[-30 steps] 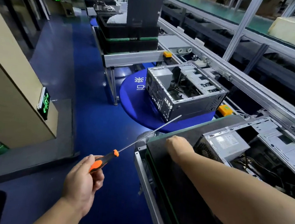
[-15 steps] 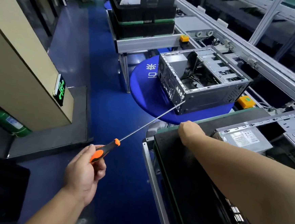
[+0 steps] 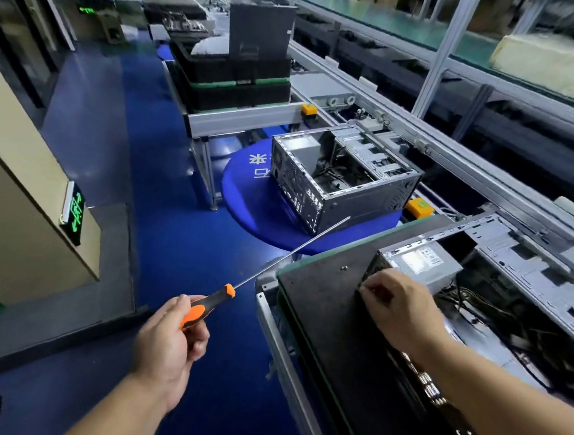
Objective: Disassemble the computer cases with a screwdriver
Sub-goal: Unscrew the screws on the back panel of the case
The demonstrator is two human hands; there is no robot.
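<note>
We take the near computer case [image 3: 512,303] as landmark: open sheet-metal chassis lying on a dark mat [image 3: 333,306], its long axis running away to our right. Our right hand [image 3: 399,305] rests at its near corner by the boxy grey power supply [image 3: 416,261], fingers curled, grip unclear. Left of the case, well apart, our left hand [image 3: 169,342] grips the screwdriver [image 3: 260,277]: orange-black handle, thin steel shaft slanting up-right. A small brass screw [image 3: 344,267] lies on the mat.

A dark workbench mat [image 3: 323,309] carries an opened computer case [image 3: 522,270] and a small loose screw [image 3: 344,267].
</note>
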